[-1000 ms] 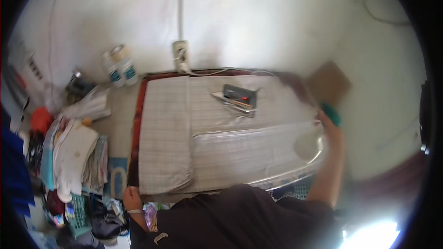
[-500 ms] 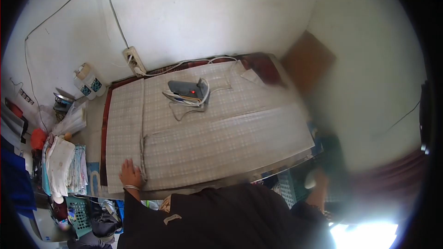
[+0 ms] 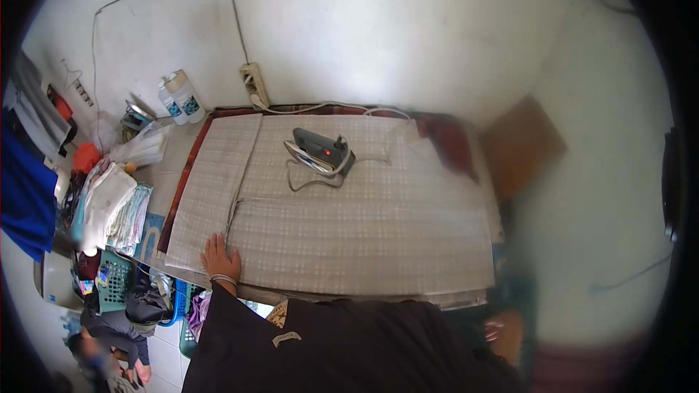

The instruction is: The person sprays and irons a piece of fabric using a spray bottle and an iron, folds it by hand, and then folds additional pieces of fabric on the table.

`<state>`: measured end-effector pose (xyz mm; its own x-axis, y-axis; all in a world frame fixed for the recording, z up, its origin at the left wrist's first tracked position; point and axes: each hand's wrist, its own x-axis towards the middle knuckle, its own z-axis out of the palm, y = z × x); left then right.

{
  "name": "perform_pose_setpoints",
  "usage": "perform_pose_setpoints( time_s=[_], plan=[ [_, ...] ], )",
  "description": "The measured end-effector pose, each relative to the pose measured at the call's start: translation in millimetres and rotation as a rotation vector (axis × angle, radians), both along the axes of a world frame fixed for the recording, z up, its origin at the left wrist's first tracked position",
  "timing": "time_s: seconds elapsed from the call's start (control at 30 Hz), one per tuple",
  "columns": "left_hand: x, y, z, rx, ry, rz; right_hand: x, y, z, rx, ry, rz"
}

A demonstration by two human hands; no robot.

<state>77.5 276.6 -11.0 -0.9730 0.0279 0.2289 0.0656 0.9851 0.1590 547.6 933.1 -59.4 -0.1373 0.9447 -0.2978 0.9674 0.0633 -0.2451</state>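
Note:
My left hand lies flat on the near left edge of a beige checked cloth, fingers apart, beside a fold line in the cloth. A bracelet circles its wrist. Low at the right, below the table's front edge, is my right hand. It is blurred, and I cannot make out how its fingers are set or whether they hold anything. A grey iron with a lit red light rests on the cloth beyond both hands, its cord looped around it.
Folded clothes are stacked at the table's left end. White bottles stand against the wall near a power strip. A brown board leans in the right corner. Baskets and another person are at the lower left.
The view has swung, so the table appears shifted and another person shows at lower left. My right hand is lower beside the table. My left hand stays flat on the cloth.

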Motion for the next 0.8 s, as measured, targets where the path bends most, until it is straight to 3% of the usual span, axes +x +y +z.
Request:
perform_pose_setpoints(
  time_s=[0.13,0.27,0.4,0.5,0.53,0.6,0.63,0.8],
  plan=[
    [3,5,7,0.044,-0.005,0.023,-137,0,185,0.258,0.539,0.229],
    [3,5,5,0.076,0.042,0.023,-329,-95,286,0.161,0.838,0.754],
    [2,3,8,0.063,0.044,0.000,-497,-222,277,0.229,0.737,1.234],
    [4,3,13,0.093,0.041,0.003,-599,-296,224,0.370,0.266,1.393],
    [3,4,14,0.119,0.046,-0.012,-617,-307,208,0.367,0.278,1.417],
    [1,3,11,0.122,0.071,0.014,-650,-326,179,0.248,0.038,1.163],
    [2,2,10,0.133,0.082,0.005,-650,-335,168,0.420,0.053,1.087],
    [2,2,13,0.213,0.171,-0.023,-648,-315,153,0.344,0.150,1.114]
  ],
)
